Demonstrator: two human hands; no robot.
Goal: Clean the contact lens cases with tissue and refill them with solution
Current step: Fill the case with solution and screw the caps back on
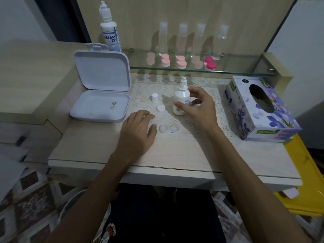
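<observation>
Two hands over table: right hand (196,106) fingers curled beside solution bottle (181,97) (contact unclear); left hand (138,127) flat, relaxed.

open white lens case (168,128) lies before upright uncapped solution bottle (181,97).

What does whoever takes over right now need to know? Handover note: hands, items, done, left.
Left hand: open, flat on the lace mat, holding nothing.
Right hand: fingers around the small solution bottle, which stands upright and uncapped on the mat; whether they grip it is unclear.
Bottle cap and one case lid lie left of the bottle.
Open lens case sits between the hands, both wells uncovered; fill level not readable.
Two lenses lie in the open white box.
Tissue box at right.
Left: fill the wells if needed, close the case, cap the bottle. Pink cases wait on the glass shelf.
</observation>
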